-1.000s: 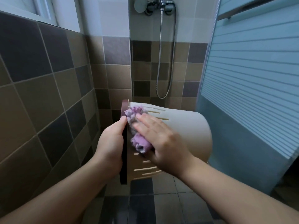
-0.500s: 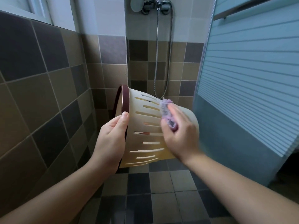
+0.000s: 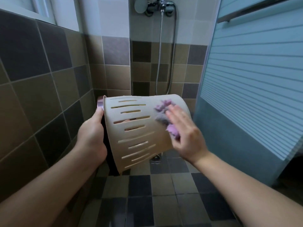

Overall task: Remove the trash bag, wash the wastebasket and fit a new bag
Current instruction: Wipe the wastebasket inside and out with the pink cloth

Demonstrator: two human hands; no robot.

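Two hands: both bare, reaching forward over the tiled floor (image 3: pixel 164 202)
Left hand (image 3: pixel 91 136): grips the wastebasket's dark rim, thumb along the outside, fingers curled inside and showing through the slots
Wastebasket (image 3: pixel 136 128): beige, slotted wall, held on its side in the air, mouth toward the left hand, closed bottom pointing away to the right
Right hand (image 3: pixel 186 136): fingers nearly straight, blurred, pressing the cloth flat against the basket wall near its bottom end
Cloth (image 3: pixel 164 117): purple, fluffy, under the right palm and fingers, touching the basket
Floor drain (image 3: pixel 156 157): below the basket
Beyond the hands: shower hose (image 3: pixel 158 63) hanging on the tiled wall
Right of the right hand: frosted striped door (image 3: pixel 254 79)
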